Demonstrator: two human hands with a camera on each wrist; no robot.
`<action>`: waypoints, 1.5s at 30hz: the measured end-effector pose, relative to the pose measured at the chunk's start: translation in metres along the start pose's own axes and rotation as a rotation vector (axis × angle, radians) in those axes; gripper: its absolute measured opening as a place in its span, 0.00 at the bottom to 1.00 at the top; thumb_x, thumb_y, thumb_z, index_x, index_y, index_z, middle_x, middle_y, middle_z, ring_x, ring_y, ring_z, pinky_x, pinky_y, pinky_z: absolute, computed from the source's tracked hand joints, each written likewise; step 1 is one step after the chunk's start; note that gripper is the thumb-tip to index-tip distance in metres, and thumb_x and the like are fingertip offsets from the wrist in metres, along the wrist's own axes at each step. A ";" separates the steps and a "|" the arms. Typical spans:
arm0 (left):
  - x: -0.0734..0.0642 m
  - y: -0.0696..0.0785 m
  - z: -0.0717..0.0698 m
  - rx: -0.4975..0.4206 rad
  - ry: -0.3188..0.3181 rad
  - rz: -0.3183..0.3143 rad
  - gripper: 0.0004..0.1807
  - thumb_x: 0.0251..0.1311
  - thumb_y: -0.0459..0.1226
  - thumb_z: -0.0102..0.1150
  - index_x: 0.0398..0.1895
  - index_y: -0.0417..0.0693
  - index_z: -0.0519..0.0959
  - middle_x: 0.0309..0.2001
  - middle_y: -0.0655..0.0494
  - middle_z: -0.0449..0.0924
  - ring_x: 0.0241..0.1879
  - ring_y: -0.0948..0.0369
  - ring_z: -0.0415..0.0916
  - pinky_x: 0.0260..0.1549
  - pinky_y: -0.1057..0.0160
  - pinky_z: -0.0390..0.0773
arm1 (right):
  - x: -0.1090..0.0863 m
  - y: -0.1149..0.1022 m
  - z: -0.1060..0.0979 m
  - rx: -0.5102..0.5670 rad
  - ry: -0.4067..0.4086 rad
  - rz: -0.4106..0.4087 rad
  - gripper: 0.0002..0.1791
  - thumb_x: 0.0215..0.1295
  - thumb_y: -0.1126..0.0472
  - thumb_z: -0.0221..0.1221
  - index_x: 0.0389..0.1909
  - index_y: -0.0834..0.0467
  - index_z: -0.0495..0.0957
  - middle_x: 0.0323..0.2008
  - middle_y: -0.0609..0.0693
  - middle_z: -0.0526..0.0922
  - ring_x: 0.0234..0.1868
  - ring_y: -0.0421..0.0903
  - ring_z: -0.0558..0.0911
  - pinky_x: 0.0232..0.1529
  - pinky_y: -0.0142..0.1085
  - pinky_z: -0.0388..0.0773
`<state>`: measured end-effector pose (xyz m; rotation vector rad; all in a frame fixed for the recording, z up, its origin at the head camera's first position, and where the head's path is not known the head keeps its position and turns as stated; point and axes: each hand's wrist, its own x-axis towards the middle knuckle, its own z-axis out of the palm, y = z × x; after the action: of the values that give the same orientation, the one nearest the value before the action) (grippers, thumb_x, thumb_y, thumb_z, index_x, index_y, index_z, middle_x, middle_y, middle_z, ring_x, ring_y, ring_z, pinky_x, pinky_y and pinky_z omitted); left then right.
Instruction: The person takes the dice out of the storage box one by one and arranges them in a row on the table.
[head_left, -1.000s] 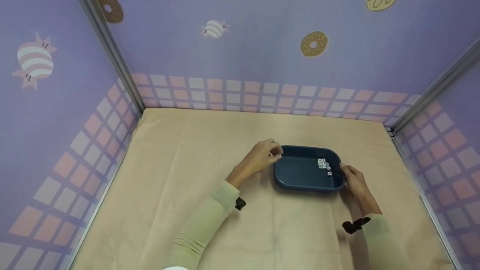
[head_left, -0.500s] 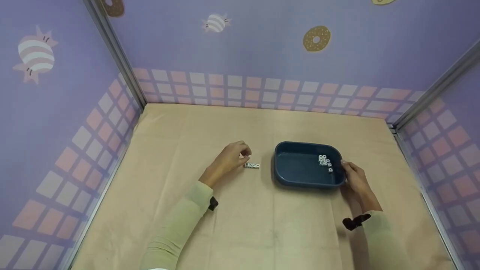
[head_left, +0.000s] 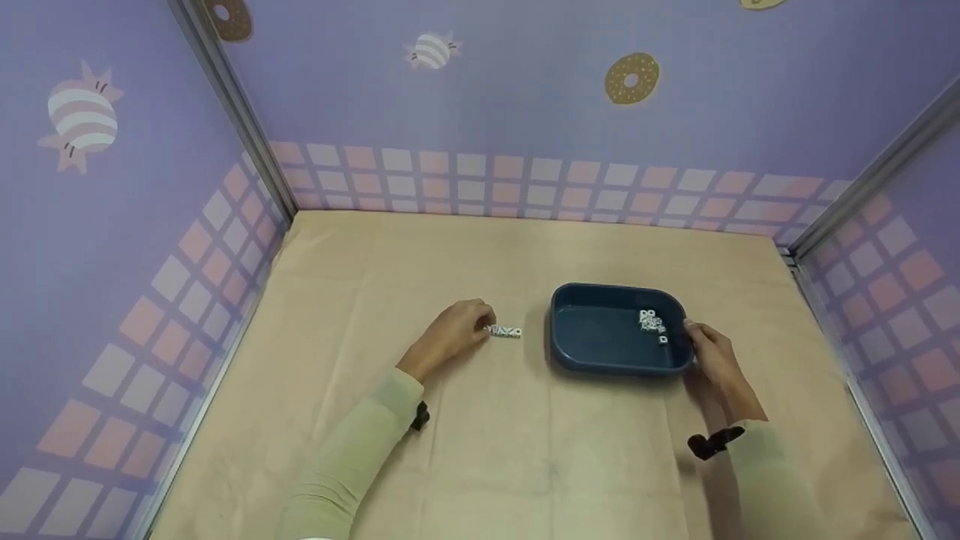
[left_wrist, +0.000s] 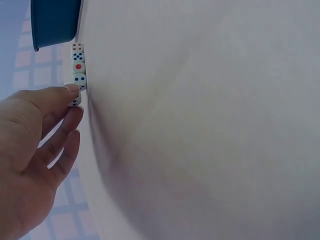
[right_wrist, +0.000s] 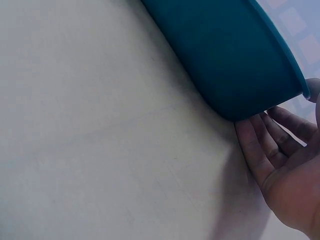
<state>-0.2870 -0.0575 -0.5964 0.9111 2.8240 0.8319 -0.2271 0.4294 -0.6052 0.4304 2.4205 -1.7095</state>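
Observation:
My left hand (head_left: pixel 452 334) pinches a white die (left_wrist: pixel 75 101) between thumb and fingers, low over the table. The die is at the near end of a straight row of several white dice (left_wrist: pixel 78 66), right against the last one in the left wrist view. Red and blue pips show on their faces. To the right stands a dark blue rectangular tray (head_left: pixel 615 370) with rounded corners. My right hand (head_left: pixel 718 361) grips its right end, thumb at the rim and fingers against the wall and underside. A loose cluster of dice (head_left: pixel 649 321) lies in the tray's right part.
A beige cloth (head_left: pixel 480 465) with fold lines covers the table. Purple walls (head_left: pixel 517 90) with a pink and white grid enclose the back and both sides, with metal posts (head_left: pixel 247 120) at the corners.
My left hand has moved from the tray's left rim leftward and down to the row's left end, carrying a die. The right hand has stayed on the tray.

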 end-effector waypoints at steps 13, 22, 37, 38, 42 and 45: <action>0.003 -0.005 0.004 -0.068 -0.027 -0.012 0.07 0.69 0.33 0.70 0.48 0.47 0.87 0.46 0.56 0.84 0.44 0.59 0.81 0.47 0.60 0.82 | 0.001 -0.001 0.002 0.039 -0.010 0.011 0.46 0.82 0.34 0.47 0.81 0.66 0.58 0.83 0.63 0.54 0.84 0.61 0.50 0.82 0.54 0.48; 0.004 -0.007 0.009 -0.067 -0.020 -0.022 0.08 0.67 0.34 0.72 0.47 0.49 0.88 0.46 0.58 0.84 0.47 0.59 0.80 0.50 0.58 0.81 | 0.001 0.000 0.003 0.068 -0.038 0.036 0.45 0.83 0.35 0.46 0.83 0.65 0.53 0.83 0.63 0.52 0.84 0.60 0.50 0.80 0.54 0.53; 0.017 0.009 -0.002 -0.067 -0.046 -0.021 0.18 0.71 0.41 0.70 0.59 0.45 0.85 0.53 0.56 0.82 0.55 0.56 0.80 0.58 0.56 0.79 | -0.001 0.001 0.003 0.028 -0.026 0.032 0.47 0.82 0.33 0.45 0.83 0.66 0.54 0.83 0.64 0.53 0.84 0.61 0.50 0.81 0.55 0.49; 0.021 0.014 -0.004 -0.065 -0.037 -0.004 0.19 0.71 0.42 0.70 0.60 0.45 0.85 0.53 0.56 0.82 0.56 0.55 0.80 0.59 0.56 0.79 | -0.001 0.001 0.002 0.029 -0.027 0.031 0.47 0.82 0.32 0.45 0.83 0.65 0.54 0.83 0.64 0.53 0.84 0.61 0.50 0.81 0.55 0.49; 0.039 0.038 -0.010 -0.070 0.023 0.079 0.20 0.71 0.44 0.69 0.60 0.44 0.85 0.55 0.54 0.82 0.57 0.55 0.78 0.61 0.57 0.77 | -0.002 0.001 0.001 0.027 -0.023 0.022 0.47 0.81 0.31 0.46 0.82 0.65 0.56 0.82 0.64 0.55 0.84 0.61 0.51 0.81 0.55 0.49; 0.053 0.060 -0.011 -0.084 0.073 0.125 0.19 0.71 0.44 0.70 0.60 0.46 0.84 0.55 0.55 0.82 0.57 0.57 0.78 0.62 0.59 0.76 | 0.000 0.000 0.001 0.027 -0.019 0.013 0.47 0.81 0.32 0.46 0.82 0.65 0.57 0.82 0.64 0.54 0.84 0.61 0.51 0.81 0.55 0.49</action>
<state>-0.3013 0.0076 -0.5509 1.0747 2.7920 1.0098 -0.2268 0.4290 -0.6055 0.4309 2.3781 -1.7352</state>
